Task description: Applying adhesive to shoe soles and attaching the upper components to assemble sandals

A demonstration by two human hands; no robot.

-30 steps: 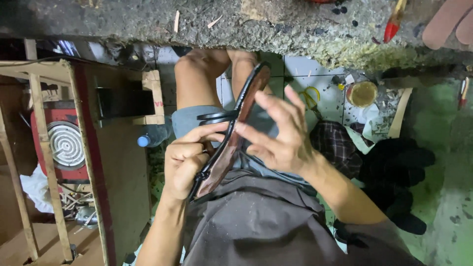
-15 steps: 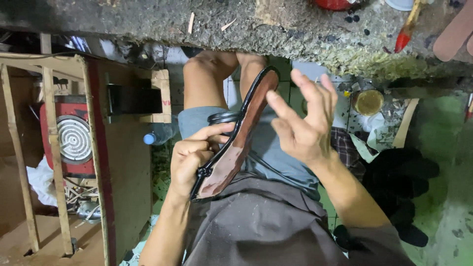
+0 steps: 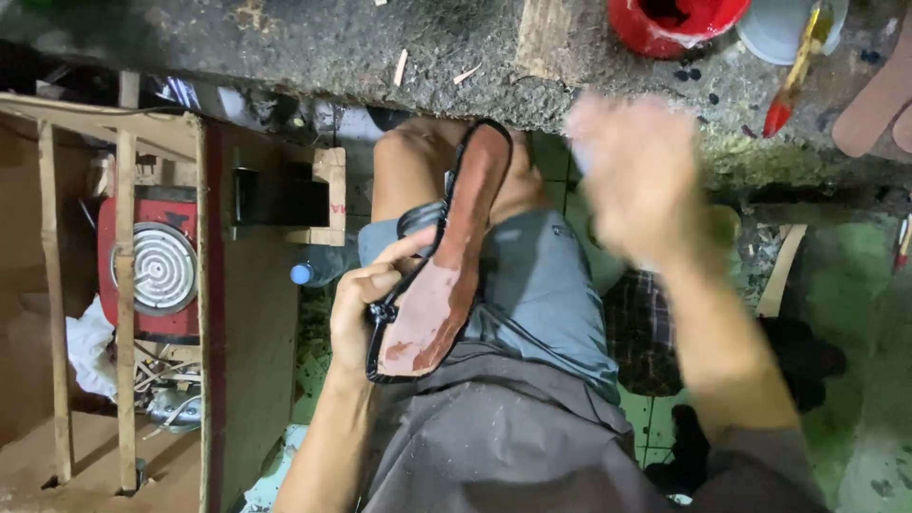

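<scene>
Head view: the left hand [image 3: 366,309] grips a sandal [image 3: 446,275] by its black edge, reddish sole up, over the lap just below the bench [image 3: 285,47]. The right hand [image 3: 636,176], blurred, hangs open beside the sandal, apart from it, holding nothing. A red pot [image 3: 674,21] stands on the bench above.

in your left hand [image 3: 366,318] the sandal sole [image 3: 446,275] is reddish-brown w/ paler pinkish patches & a black rim, black straps [image 3: 418,220] too. your shorts [image 3: 537,285] are blue-grey, apron [image 3: 494,437] dark grey w/ pale smudges, & a dark plaid cloth [image 3: 646,328] lies on the green tiled floor [image 3: 855,285]. the bench [image 3: 313,47] is mottled grey, w/ a red paint pot [image 3: 674,21] & a yellow, red-tipped brush [image 3: 796,66]; off left there's a red stove [image 3: 157,271] w/ a white spiral coil & a blue bottle cap [image 3: 301,275].
</scene>
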